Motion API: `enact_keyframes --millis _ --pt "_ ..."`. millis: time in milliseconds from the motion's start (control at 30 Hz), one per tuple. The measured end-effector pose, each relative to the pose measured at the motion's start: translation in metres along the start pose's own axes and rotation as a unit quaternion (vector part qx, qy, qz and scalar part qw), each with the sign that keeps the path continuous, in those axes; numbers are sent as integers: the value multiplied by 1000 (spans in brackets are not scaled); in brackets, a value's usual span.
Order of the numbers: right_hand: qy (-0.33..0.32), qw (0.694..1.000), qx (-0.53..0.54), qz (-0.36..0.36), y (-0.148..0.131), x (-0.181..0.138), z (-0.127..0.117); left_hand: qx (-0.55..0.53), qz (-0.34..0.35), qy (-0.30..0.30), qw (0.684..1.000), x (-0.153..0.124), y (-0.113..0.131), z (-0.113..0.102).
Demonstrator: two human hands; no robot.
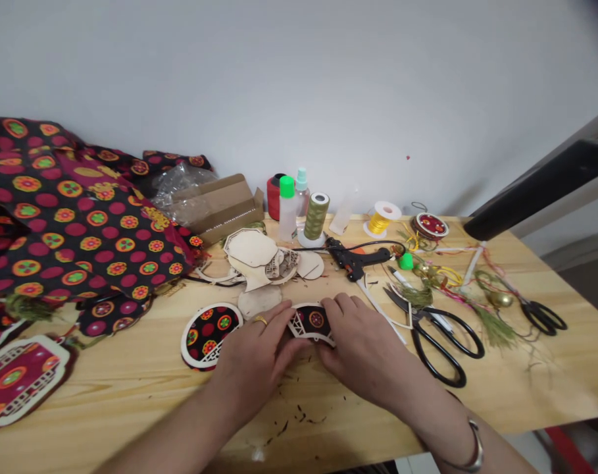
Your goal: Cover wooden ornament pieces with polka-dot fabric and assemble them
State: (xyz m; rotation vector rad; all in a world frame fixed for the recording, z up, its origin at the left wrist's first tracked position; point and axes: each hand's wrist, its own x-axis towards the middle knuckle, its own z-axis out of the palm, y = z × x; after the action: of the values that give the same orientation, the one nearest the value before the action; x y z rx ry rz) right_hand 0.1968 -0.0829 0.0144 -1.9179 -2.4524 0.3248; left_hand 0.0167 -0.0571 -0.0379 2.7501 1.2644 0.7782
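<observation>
Between my hands is a small fan-shaped wooden frame (312, 321) with a pale cut-out lattice and dark flowered cloth inside. My left hand (254, 352) grips its left end, thumb along the lower edge. The right end is pinched by my right hand (358, 342), whose fingers curl over the top. Just left of my left hand lies a round wooden frame (210, 334) backed with the same patterned cloth, partly covered by that hand. Behind the hands are pale wooden cut-outs (252, 253) in a pile and a black glue gun (355, 258).
Patterned cloth (81, 217) heaps at the left beside a cardboard box (224, 207). Bottles (287, 210) and thread spools (317, 217) stand along the wall. Large black scissors (437, 336) lie right of my right hand, near cords and tassels (493, 326). A framed piece (25, 378) lies far left.
</observation>
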Motion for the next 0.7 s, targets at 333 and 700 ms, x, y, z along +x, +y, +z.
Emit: enact_keyframes --millis 333,700 --pt "20 999 17 -21 15 5 4 134 -23 8 991 6 -10 -23" --pt "25 996 86 -22 25 7 -5 208 -75 -202 954 31 -10 -35"
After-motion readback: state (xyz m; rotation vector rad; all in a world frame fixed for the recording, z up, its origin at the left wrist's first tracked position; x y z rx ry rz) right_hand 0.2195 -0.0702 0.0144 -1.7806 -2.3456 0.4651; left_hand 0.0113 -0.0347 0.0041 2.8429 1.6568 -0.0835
